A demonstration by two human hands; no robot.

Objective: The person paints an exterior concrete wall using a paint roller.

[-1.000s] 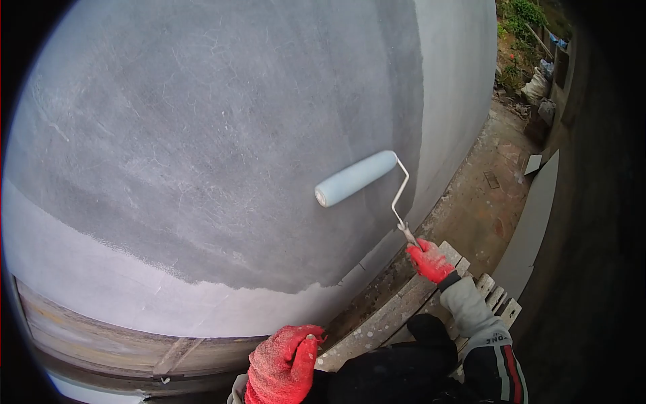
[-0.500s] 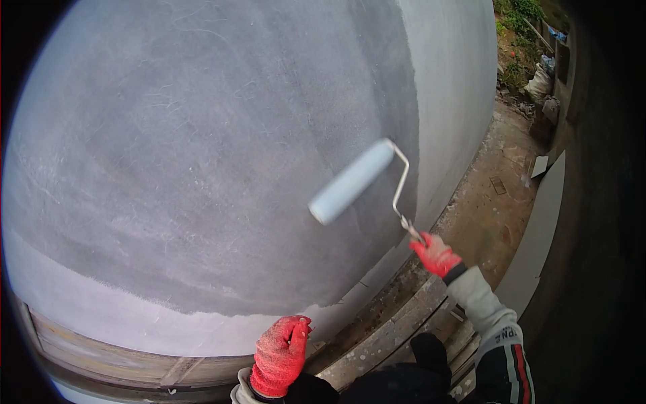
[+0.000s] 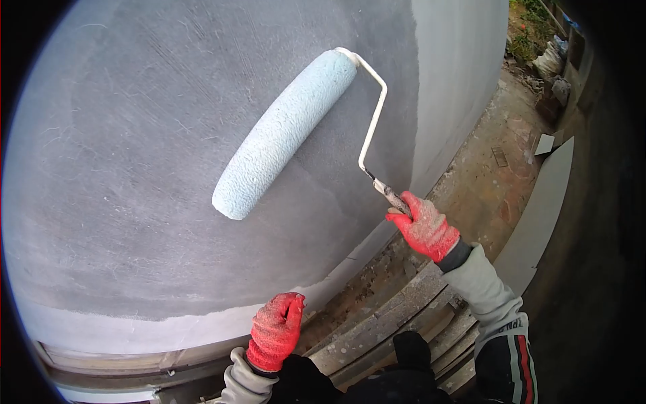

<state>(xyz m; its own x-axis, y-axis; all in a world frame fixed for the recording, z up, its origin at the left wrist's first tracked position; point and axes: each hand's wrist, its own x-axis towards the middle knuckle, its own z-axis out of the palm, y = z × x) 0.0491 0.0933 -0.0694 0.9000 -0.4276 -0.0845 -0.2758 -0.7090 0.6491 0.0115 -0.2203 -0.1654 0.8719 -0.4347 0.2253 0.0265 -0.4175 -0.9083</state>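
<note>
My right hand [image 3: 426,227], in a red glove, grips the handle of a paint roller [image 3: 286,131]. Its pale blue, textured sleeve is tilted in front of a wall [image 3: 155,148] with a dark grey area and a lighter border; whether sleeve and wall touch I cannot tell. A bent white frame [image 3: 378,114] joins the sleeve to the handle. Low in the view, my left hand [image 3: 276,330], also red-gloved, is closed with its fingers curled together, and nothing shows in it. It is nearest the lighter strip at the wall's lower edge.
Beneath me are paint-spotted wooden planks [image 3: 383,320], with my dark shoe [image 3: 412,350] over them. Far below to the right runs a dirty concrete floor [image 3: 481,172]. A long pale panel [image 3: 538,215] lies along its right side. White sacks [image 3: 548,62] and plants are at the back right.
The roller has moved up and left and appears larger, nearer the camera. My right hand has risen slightly to the left. My left hand stays closed, a little higher. The view has shifted somewhat.
</note>
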